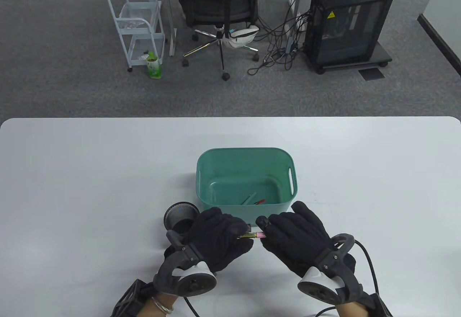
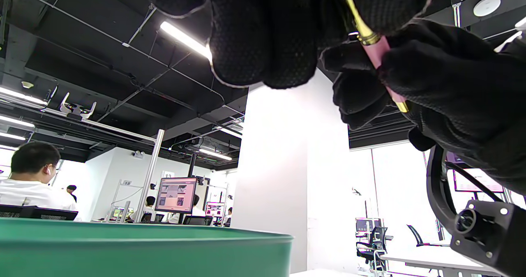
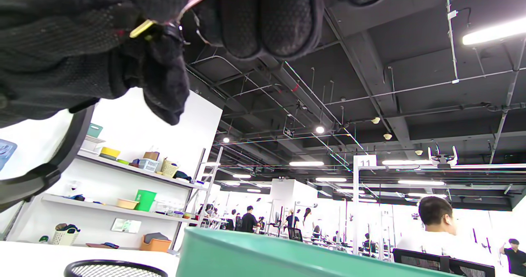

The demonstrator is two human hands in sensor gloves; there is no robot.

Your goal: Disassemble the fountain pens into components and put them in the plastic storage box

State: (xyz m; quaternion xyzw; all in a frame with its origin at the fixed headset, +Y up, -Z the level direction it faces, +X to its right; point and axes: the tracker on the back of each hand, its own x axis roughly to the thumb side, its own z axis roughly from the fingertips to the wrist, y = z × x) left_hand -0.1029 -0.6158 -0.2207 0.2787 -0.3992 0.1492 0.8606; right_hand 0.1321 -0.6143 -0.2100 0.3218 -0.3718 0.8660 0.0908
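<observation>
Low in the frame's centre, my left hand and right hand each curl round one end of the pink fountain pen, held level between them. Just above it sits the green storage box, loose pen parts on its floor.

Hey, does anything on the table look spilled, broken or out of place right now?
Nothing stands out. Both hands, left hand and right hand, hold a pink pen just short of the green storage box, which sits upright with loose parts inside.
</observation>
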